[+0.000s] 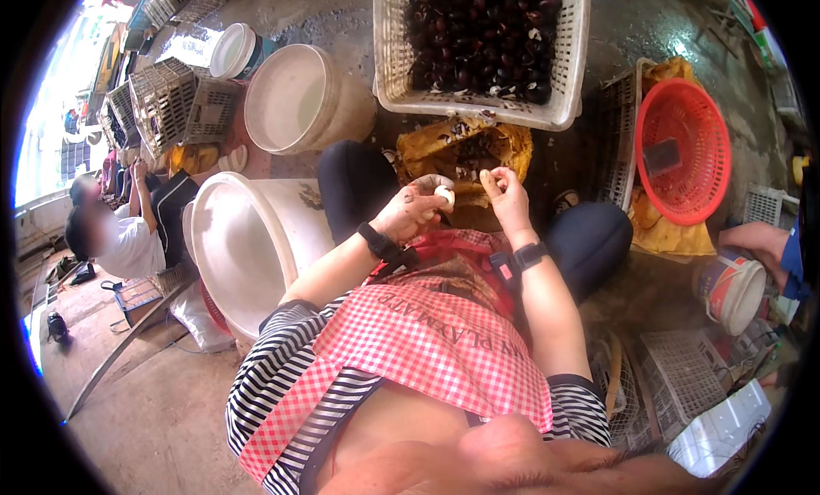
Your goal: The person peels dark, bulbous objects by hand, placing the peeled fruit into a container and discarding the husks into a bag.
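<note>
In front of my lap, my left hand [410, 211] is closed around a small white round piece of food [444, 196] with a dark patch on it, which seems partly peeled. Just to its right, my right hand [506, 198] is raised with its fingers curled together; whatever they pinch is too small to make out. The two hands are close but apart. Beyond them lies an open yellow sack [427, 153] with dark scraps inside. Farther out stands a pale plastic crate [574, 59] heaped with dark red-brown, glossy round pieces [483, 42].
To my left stand a large white tub [278, 213] and a white bucket [342, 123]. A red colander [722, 153] sits at right, near a small white pail [743, 290] and another person's arm [756, 239]. Grey crates [162, 98] are stacked far left, beside a seated person [132, 247].
</note>
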A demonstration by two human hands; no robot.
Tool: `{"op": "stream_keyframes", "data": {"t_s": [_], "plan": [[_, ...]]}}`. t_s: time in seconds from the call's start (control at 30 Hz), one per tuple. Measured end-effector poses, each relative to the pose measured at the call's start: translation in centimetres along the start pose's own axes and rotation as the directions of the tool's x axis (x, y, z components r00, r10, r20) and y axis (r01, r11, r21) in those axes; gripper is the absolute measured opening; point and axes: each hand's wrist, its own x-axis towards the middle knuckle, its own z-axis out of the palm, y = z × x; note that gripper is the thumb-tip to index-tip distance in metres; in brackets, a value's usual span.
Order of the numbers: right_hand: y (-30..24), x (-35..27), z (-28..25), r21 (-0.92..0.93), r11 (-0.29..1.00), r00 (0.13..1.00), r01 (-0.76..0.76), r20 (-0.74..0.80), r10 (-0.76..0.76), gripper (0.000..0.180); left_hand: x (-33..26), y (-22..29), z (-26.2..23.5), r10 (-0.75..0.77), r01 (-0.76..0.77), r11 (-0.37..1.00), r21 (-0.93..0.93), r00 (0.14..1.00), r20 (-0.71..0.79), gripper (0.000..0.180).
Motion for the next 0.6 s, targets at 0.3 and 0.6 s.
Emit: {"op": "stream_keyframes", "data": {"t_s": [0.3,0.6], "plan": [[-1.1,-0.3,0.1,0.083,0.993,0.996,0.087,-0.027,-0.085,0.047,-0.6,0.7,0.7,-0.001,0.004,1.000,0.024,0.995,-0.097,0.042],[-0.3,0.3,0.0,-0.016,0.982,0.982,-0.188,-0.026,0.188,0.049,-0.8,0.8,1.0,0.072,-0.051,0.988,0.145,0.987,-0.146,0.048]]}}
